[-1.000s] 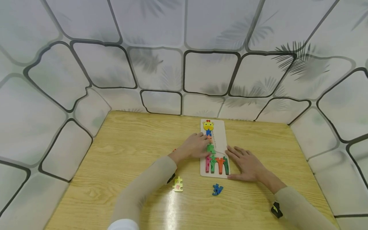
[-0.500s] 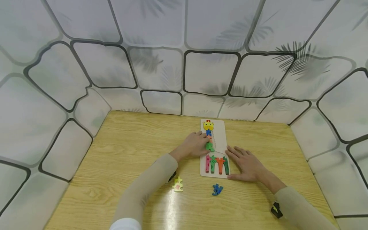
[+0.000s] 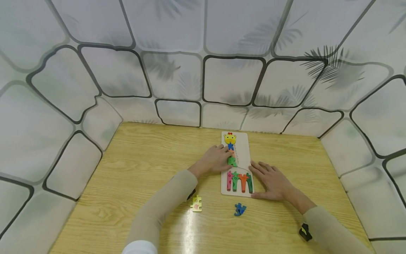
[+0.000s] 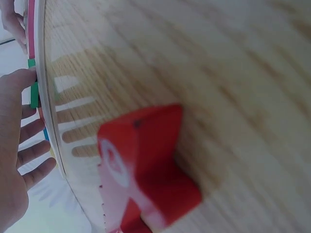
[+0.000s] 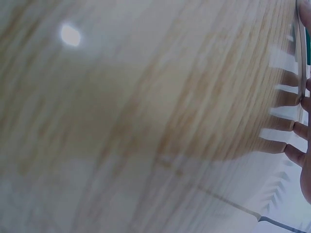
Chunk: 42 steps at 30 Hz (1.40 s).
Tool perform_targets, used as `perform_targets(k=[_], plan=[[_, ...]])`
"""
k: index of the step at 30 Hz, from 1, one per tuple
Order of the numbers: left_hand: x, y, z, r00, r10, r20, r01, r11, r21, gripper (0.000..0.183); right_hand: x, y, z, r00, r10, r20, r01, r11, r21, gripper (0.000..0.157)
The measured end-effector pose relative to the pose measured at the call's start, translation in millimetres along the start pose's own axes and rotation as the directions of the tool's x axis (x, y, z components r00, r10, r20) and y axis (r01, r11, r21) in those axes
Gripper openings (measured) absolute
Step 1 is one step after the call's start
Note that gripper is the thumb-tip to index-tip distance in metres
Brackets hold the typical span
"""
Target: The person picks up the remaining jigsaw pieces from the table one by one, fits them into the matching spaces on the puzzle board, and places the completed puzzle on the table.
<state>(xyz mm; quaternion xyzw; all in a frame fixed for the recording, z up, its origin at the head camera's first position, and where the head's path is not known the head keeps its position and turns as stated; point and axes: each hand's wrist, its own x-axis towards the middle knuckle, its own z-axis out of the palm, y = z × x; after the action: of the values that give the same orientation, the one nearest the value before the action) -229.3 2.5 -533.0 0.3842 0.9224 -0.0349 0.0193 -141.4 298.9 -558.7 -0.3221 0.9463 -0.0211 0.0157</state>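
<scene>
My left hand (image 3: 216, 159) is over the left side of a white puzzle board (image 3: 243, 144), with thumb and finger pinching a green puzzle piece (image 3: 232, 162) in the giraffe's neck column. The thumb also shows against that piece in the left wrist view. Above it are a salmon piece (image 3: 232, 153), a blue piece (image 3: 230, 146) and the yellow giraffe head (image 3: 229, 138). Along the board's lower part stand several leg pieces, among them a pink one (image 3: 229, 181) and an orange one (image 3: 243, 183). My right hand (image 3: 272, 182) lies spread, fingertips and thumb at the board's right edge.
On the wooden table (image 3: 142, 151) below the board lie a yellow puzzle piece (image 3: 196, 204) and blue puzzle pieces (image 3: 239, 209). A red piece (image 4: 146, 165) lies close under my left wrist, hidden in the head view. Patterned walls (image 3: 177, 77) enclose the table's back and sides.
The green piece has moved up the board toward the salmon piece, away from the leg pieces, along with my left thumb. My right hand has stayed in place.
</scene>
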Motion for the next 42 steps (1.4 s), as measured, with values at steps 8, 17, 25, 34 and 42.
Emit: perform_targets(k=[8,17,25,34,42], plan=[[0.2,-0.4,-0.7,1.000,0.007,-0.004,-0.007,1.000,0.024,0.060,-0.2,0.6,0.5,1.000,-0.004,-0.004,0.004,1.000,-0.007,0.109],[0.4,-0.5,0.4,1.000,-0.007,0.013,0.007,1.000,0.019,0.061,-0.6,0.4,-0.1,1.000,-0.005,-0.004,0.005,1.000,-0.004,0.109],[-1.1,0.0,-1.6,1.000,-0.007,0.014,0.007,1.000,0.014,0.060,-0.2,0.8,-0.1,1.000,-0.006,-0.001,0.006,1.000,-0.008,0.110],[-1.5,-0.9,1.0,1.000,-0.001,-0.006,0.001,1.000,0.014,0.059,0.2,0.5,-0.1,1.000,-0.008,-0.007,0.008,1.000,-0.015,0.109],[-0.4,-0.8,2.0,1.000,-0.001,-0.010,0.001,1.000,0.023,0.058,0.1,0.8,0.2,1.000,-0.007,-0.008,0.007,1.000,-0.019,0.110]])
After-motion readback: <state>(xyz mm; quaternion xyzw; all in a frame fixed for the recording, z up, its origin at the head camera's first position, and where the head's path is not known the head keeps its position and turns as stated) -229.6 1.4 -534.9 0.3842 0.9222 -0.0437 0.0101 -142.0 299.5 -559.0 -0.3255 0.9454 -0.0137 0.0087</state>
